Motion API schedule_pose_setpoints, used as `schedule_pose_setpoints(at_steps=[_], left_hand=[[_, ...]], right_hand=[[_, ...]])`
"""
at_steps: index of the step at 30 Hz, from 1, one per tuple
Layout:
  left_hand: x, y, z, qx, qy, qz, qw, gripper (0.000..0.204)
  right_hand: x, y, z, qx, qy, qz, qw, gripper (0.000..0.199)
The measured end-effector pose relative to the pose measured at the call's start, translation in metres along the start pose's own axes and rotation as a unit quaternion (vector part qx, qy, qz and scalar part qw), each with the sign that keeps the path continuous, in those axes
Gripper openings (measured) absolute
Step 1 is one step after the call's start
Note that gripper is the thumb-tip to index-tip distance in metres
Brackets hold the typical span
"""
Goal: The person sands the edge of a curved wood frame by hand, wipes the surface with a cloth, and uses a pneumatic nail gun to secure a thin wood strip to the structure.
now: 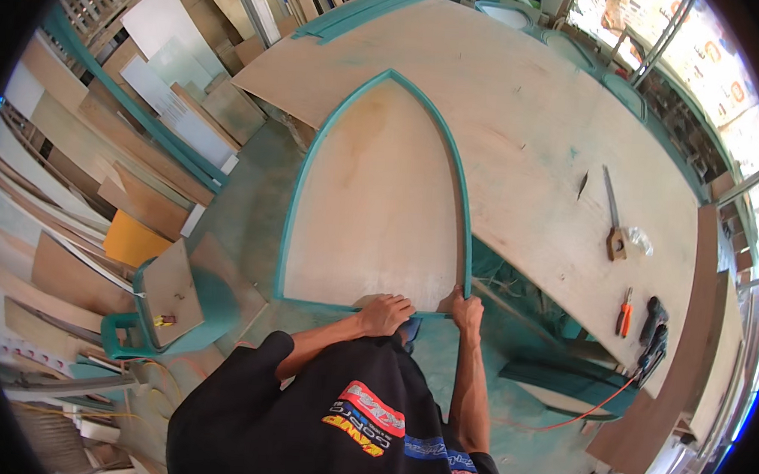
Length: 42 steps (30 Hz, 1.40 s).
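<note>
Workshop's packed w/ leaning boards point(150, 199) on the left of the frame, and a big wooden table point(553, 195) fills the upper right. Arched panel point(377, 194), pale w/ a teal rim, is mid-frame: pointed end over the table, flat end out past its near edge. Tip aims at the top of the frame, long axis runs approx up-down.

Right hand point(468, 313) has its fingers wrapped on the bottom right corner. Left hand point(384, 314) is on the bottom rim, fingers bunched; can't tell if they actually grip b/c the underside's hidden.

IMO the step in hand is steadying or positioning the panel. Next move prob calls for a firm hold at both spots so the overhanging end doesn't dip. Handsaw point(612, 206) and screwdriver point(624, 314) lie off to the right, untouched atm.
</note>
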<state>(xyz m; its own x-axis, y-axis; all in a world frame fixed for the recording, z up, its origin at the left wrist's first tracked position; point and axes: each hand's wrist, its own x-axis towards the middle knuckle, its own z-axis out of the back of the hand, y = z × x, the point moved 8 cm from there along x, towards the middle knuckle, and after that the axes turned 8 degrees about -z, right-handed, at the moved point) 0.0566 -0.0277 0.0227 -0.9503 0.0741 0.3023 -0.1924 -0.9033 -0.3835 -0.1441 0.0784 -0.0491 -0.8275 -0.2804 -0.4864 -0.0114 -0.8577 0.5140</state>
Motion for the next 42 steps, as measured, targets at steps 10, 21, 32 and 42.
schedule_pose_setpoints(at_steps=[10,21,32,42], left_hand=[[-0.037,0.019,0.023,-0.141,0.043,0.052,0.988,0.025],[-0.146,0.278,0.176,0.268,-0.27,0.388,0.84,0.047],[-0.183,0.481,0.178,-0.053,-0.112,0.569,0.813,0.079],[-0.088,0.497,0.154,0.108,-0.09,0.545,0.826,0.062]], right_hand=[[-0.046,-0.001,-0.032,0.02,0.006,-0.036,0.999,0.067],[-0.074,0.009,-0.052,0.009,-0.001,-0.03,1.0,0.063],[-0.085,0.01,-0.087,0.043,-0.043,-0.044,0.997,0.056],[-0.086,0.009,-0.06,0.072,-0.098,-0.083,0.989,0.056]])
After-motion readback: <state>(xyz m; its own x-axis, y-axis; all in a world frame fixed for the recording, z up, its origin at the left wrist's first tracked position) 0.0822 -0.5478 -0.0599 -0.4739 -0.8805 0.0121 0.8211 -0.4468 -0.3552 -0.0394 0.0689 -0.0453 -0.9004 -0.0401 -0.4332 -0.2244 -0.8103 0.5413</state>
